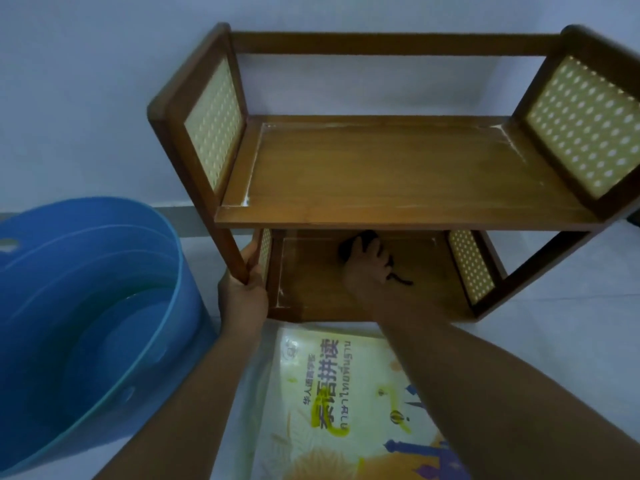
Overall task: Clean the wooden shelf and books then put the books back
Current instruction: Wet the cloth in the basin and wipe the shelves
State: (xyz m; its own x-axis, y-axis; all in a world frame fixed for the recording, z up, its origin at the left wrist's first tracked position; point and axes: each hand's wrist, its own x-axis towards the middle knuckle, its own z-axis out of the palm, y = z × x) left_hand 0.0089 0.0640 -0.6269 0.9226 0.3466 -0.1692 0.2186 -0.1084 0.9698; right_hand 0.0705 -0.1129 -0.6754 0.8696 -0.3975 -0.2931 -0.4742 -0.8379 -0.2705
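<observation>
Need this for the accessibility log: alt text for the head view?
A person's right hand presses a dark cloth on the lower board of an empty two-tier brown wooden shelf with cane side panels, while the left hand grips its front left post. A blue plastic tub holding water stands to the left; a yellow picture book lies on the floor in front.

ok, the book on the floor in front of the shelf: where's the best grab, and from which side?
Probably the book's left long edge, approached from the bucket side. It lies flat on the floor, so only the edges can be pinched. The right hand's forearm crosses its right part, and the far edge sits close against the shelf. The left edge is exposed, near the left hand.
</observation>
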